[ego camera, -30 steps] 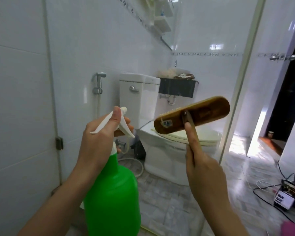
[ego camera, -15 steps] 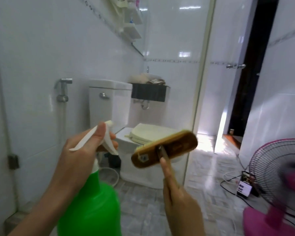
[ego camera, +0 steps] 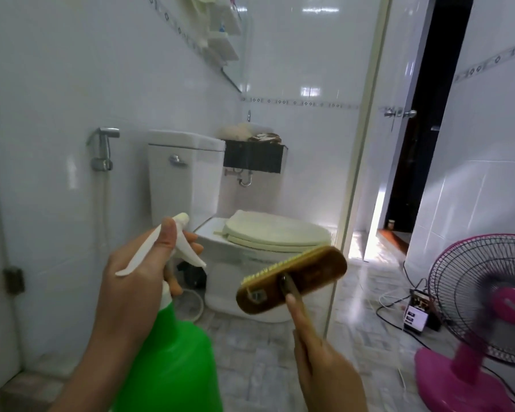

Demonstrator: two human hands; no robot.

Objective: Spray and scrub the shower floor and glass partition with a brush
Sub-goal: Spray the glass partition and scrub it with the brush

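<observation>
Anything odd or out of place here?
Yes: at right, a pink fan and a small screen device with loose cables sit on the tiled floor. Electrics look out of place with the green spray bottle about to wet things. Nothing visibly spilled or damaged.

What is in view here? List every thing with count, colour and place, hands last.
spray bottle: 1, green, white trigger, lower left
brush: 1, brown wood, centre
glass partition: 1, clear, cream frame, centre right
floor: 1, grey tile, below
toilet: 1, white, cream lid, centre back
bidet sprayer: 1, chrome, left wall
sink: 1, black, wall right of tank
fan: 1, pink, lower right
left hand: 1, grips spray bottle
right hand: 1, grips brush handle
</observation>
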